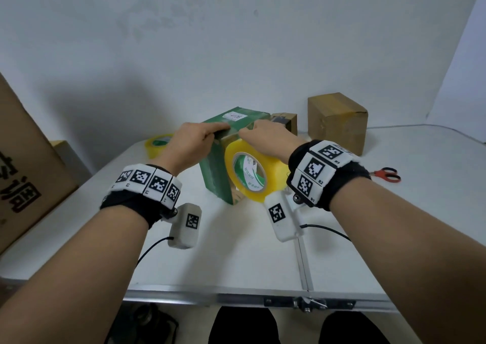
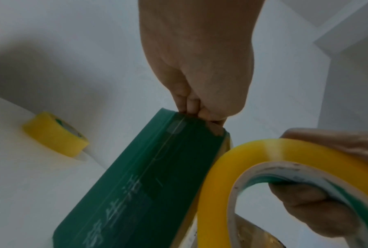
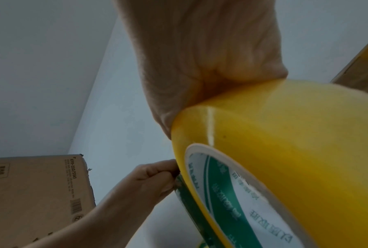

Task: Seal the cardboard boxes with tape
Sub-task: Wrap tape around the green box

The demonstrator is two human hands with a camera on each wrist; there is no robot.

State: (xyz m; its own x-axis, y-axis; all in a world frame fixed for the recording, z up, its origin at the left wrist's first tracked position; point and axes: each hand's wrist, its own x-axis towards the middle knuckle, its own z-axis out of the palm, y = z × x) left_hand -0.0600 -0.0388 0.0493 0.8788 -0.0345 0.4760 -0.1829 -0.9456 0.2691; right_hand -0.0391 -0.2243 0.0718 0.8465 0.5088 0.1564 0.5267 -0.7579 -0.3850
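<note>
- Head view: the green box (image 1: 223, 159) is standing near the counter's (image 1: 236, 259) middle, toward its far edge. The left hand (image 1: 193, 140) is pinching the box's top near edge; the right hand (image 1: 268, 136) is gripping the tape roll (image 1: 252, 173) against the box's near face.
- Risk, as I judge it: the light box could be tipping or sliding toward the near edge while tape is being pulled, since only a pinch is steadying it.
- Left wrist view: the fingertips (image 2: 191, 107) are closing on the box's upper corner; the right hand's fingers (image 2: 306, 201) are curling through the roll's core. The tape could be creasing or landing off the seam.
- Right wrist view: the roll is filling the frame, hiding the box's seam; whether a free tape end is stuck down, I cannot tell.
- Hard to make out: the flaps' state, and the small box behind.
</note>
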